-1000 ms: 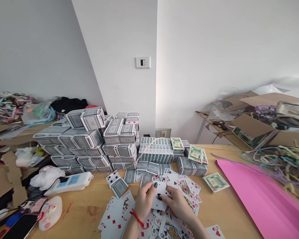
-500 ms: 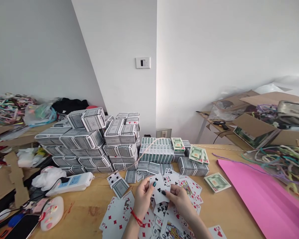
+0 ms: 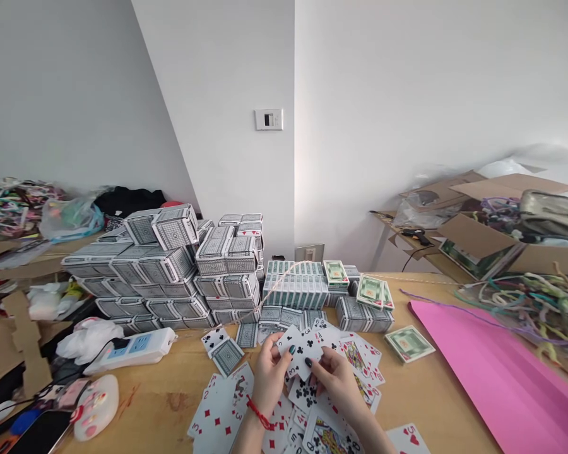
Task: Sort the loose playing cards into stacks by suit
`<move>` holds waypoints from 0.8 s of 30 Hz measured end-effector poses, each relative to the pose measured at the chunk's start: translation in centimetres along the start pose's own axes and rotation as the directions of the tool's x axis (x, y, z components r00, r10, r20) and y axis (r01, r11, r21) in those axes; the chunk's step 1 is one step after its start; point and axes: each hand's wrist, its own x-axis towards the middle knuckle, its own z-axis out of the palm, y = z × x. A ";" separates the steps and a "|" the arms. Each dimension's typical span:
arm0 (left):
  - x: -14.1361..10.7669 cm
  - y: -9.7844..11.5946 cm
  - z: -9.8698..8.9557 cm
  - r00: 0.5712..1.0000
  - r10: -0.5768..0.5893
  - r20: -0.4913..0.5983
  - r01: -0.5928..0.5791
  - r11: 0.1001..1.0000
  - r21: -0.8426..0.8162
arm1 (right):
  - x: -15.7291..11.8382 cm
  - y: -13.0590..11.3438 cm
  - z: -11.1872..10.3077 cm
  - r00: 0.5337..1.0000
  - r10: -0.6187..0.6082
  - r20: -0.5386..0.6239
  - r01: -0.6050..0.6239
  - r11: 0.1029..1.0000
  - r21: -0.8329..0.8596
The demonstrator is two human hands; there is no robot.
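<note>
Holding a few white club cards, the held cards [image 3: 307, 348], at lower centre of frame, just above the face-up pile [image 3: 329, 435]. Fanned slightly, a 3 readable on one; count impossible to tell because of overlap.

Left hand [image 3: 271, 375]: clamped on the left edge of the held cards, thumb on the faces, other fingers mostly hidden behind. Wearing a red bracelet [image 3: 259, 413] at that wrist. Right hand [image 3: 341, 381]: closed on the right side of the held cards, thumb across the front, fingertips partly out of sight. Both forearms cut off by bottom edge.

Face-up pile spread below and around the hands on the wooden table [image 3: 156, 403], partly covered by hands and wrists, lowest cards cropped. Five of hearts [image 3: 409, 438] at bottom, right of the right forearm, also cropped.

At left of centre, grey-backed card blocks [image 3: 165, 265] stacked in layers, rear ones blocked from view. At centre, row of small boxes [image 3: 296, 284], print too small to read. Right of that, green card box [image 3: 409, 345] flat on the table, near pink sheet [image 3: 492, 372] running out of frame at lower right.

At lower left, power strip [image 3: 144, 348], plus dark phone [image 3: 38, 435] cut by bottom edge. At right, open carton [image 3: 478, 243], contents tangled and hard to identify.
</note>
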 end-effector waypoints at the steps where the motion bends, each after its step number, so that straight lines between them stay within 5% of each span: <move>1: 0.1 -0.1 -0.1 1.000 0.006 -0.015 -0.006 1.000 0.009 | 0.1 0.0 0.0 1.000 -0.002 -0.005 0.002 1.000 -0.001; 12: -0.4 -0.8 0.7 0.989 0.038 0.140 -0.053 0.993 0.105 | 0.1 0.1 -0.1 0.979 -0.085 -0.185 0.047 0.979 -0.200; 19: -0.3 -0.2 0.3 0.994 0.099 -0.050 -0.091 0.985 0.146 | 0.3 0.5 -0.3 0.990 -0.101 -0.100 0.088 0.987 -0.132; 24: -0.7 0.3 0.9 0.967 0.198 -0.157 -0.158 0.958 0.239 | 0.3 0.7 -0.3 0.999 -0.007 -0.038 0.005 0.999 -0.045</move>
